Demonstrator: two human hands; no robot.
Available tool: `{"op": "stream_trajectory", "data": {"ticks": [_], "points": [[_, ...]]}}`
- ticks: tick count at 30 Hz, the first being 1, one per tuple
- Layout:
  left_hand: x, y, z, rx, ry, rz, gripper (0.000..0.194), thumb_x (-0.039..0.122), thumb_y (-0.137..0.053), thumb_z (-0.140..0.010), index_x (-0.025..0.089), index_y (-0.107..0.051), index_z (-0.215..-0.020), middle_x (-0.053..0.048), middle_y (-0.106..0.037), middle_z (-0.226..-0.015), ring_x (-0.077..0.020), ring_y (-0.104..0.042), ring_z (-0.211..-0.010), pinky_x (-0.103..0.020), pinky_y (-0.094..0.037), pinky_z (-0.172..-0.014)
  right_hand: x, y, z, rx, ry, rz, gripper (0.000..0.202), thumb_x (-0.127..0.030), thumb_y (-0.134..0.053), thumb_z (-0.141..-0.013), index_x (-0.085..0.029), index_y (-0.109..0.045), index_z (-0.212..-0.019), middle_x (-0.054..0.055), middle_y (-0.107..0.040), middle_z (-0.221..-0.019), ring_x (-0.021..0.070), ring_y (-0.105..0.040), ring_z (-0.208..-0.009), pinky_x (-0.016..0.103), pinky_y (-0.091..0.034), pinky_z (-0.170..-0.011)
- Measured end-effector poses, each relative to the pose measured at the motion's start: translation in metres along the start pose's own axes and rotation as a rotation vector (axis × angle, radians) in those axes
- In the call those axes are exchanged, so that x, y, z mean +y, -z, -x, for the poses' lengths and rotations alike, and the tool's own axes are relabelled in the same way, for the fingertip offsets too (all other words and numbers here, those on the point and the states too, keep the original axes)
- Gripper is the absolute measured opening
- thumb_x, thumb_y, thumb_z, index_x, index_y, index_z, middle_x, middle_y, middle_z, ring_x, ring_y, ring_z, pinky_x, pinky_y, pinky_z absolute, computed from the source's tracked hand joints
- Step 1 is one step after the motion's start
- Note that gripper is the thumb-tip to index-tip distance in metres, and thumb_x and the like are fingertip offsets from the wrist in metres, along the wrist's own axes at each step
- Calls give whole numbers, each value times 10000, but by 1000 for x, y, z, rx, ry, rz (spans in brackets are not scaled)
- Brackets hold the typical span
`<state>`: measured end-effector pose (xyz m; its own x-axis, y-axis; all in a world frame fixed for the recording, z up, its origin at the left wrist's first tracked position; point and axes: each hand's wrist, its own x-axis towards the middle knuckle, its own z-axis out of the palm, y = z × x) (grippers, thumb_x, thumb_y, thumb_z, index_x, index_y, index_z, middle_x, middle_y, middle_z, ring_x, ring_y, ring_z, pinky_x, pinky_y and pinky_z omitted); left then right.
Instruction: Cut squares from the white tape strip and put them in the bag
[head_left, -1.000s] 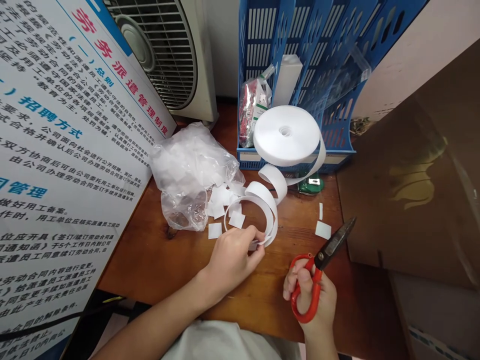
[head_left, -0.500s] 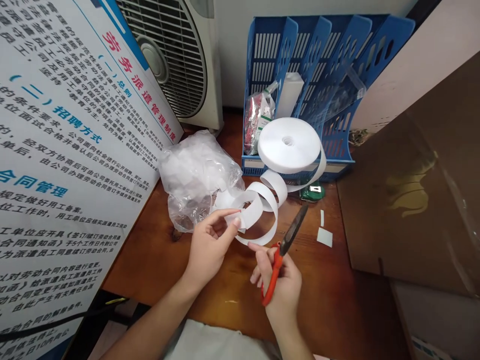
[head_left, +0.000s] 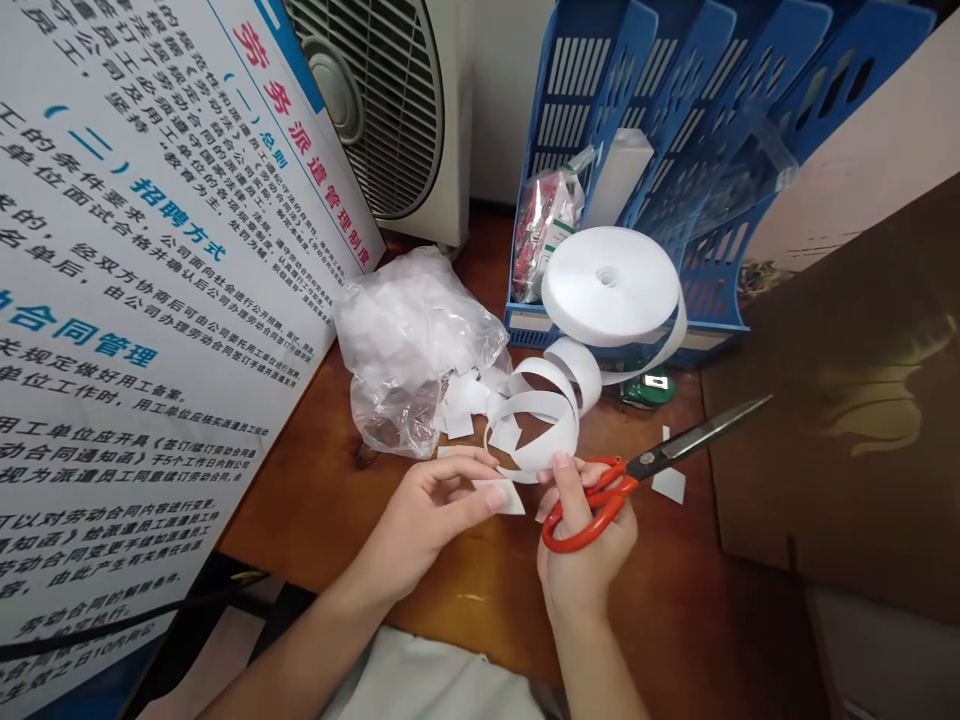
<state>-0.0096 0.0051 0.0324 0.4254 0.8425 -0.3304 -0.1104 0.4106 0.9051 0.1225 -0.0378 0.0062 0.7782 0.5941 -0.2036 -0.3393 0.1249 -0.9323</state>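
Note:
My left hand (head_left: 431,515) pinches a small white cut piece of tape (head_left: 508,497) between thumb and fingers. My right hand (head_left: 589,545) is closed around the red handles of a pair of scissors (head_left: 637,470), whose dark blades lie together and point up to the right. Its thumb and fingertips also meet the end of a white tape strip (head_left: 551,440), which curls back in loops to a large white roll (head_left: 611,280). Several cut white pieces (head_left: 459,412) lie beside the loops, near a clear plastic bag (head_left: 416,320) with more white pieces inside.
A blue file rack (head_left: 720,120) stands behind the roll, holding a bagged red item (head_left: 541,235) and a white box (head_left: 619,175). A green tape measure (head_left: 649,388) sits below it. A fan (head_left: 390,110) and a printed board (head_left: 150,330) bound the left, cardboard (head_left: 840,420) the right.
The small piece in my left hand is now apart from the long strip. My right hand has come to the strip's end, and the scissors have swung to point right. The view has shifted slightly.

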Motion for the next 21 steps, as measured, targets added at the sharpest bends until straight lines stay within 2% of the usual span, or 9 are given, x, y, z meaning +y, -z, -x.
{"op": "stream_trajectory", "data": {"ticks": [3, 6, 8, 10, 14, 16, 18, 20, 21], "points": [[-7, -8, -4, 0, -7, 23, 90, 252, -807, -790, 209, -808, -869, -111, -608, -1325, -280, -556, -1281, -342, -543, -966, 5, 2, 5, -14, -27, 1, 325, -258, -800, -814, -213, -482, -763, -42, -575, -703, 146, -665, -586, 173, -391, -352], [-13, -16, -10, 49, -49, 18, 103, 248, -811, -784, 204, -808, -876, -115, -544, -1430, -292, -512, -1339, -350, -533, -997, 6, 3, 9, -47, -27, -12, 334, -246, -789, -826, -202, -470, -742, -79, -519, -683, 49, -507, -392, 173, -333, -341], [-14, -19, -13, 85, -58, 25, 116, 254, -817, -774, 192, -802, -871, -119, -585, -1391, -283, -595, -1243, -348, -558, -950, 5, 4, 11, -63, -34, -12, 334, -236, -778, -838, -199, -461, -739, -96, -484, -668, 24, -442, -347, 177, -309, -345], [-14, -21, -15, 101, -68, 16, 126, 264, -814, -776, 176, -793, -864, -114, -693, -1208, -255, -670, -1090, -333, -574, -884, 3, 5, 12, -86, -38, -11, 332, -233, -759, -856, -200, -452, -736, -98, -474, -658, 27, -455, -355, 178, -307, -359], [-12, -25, -17, 128, -95, -20, 138, 272, -791, -808, 160, -765, -885, -52, -737, -888, -176, -683, -830, -267, -564, -773, 3, 6, 13, -151, -28, -11, 319, -227, -757, -854, -197, -461, -739, -79, -550, -692, 27, -470, -365, 197, -360, -410], [-12, -28, -17, 170, -89, 20, 182, 255, -798, -801, 166, -728, -944, -28, -727, -852, -149, -673, -785, -233, -559, -731, 4, 6, 14, -153, -26, -3, 313, -204, -784, -822, -198, -476, -766, -58, -608, -772, 25, -480, -364, 206, -375, -412], [-11, -29, -17, 196, -74, 88, 311, 222, -815, -782, 183, -675, -1057, -14, -726, -870, -140, -681, -805, -222, -565, -749, 5, 5, 14, -140, -21, 5, 320, -185, -793, -809, -202, -475, -778, -54, -616, -799, 26, -487, -364, 204, -363, -393], [-11, -29, -17, 166, -43, 133, 376, 212, -814, -785, 186, -658, -1126, -25, -740, -915, -146, -697, -845, -237, -577, -798, 4, 5, 14, -127, -19, 15, 324, -184, -791, -810, -204, -470, -773, -62, -596, -765, 31, -490, -364, 198, -349, -379], [-10, -28, -16, 138, -26, 135, 341, 222, -804, -798, 176, -680, -1113, -37, -750, -920, -152, -705, -846, -248, -582, -812, 2, 6, 14, -125, -18, 23, 326, -190, -793, -807, -203, -470, -770, -62, -593, -758, 32, -490, -364, 197, -344, -373]]}}
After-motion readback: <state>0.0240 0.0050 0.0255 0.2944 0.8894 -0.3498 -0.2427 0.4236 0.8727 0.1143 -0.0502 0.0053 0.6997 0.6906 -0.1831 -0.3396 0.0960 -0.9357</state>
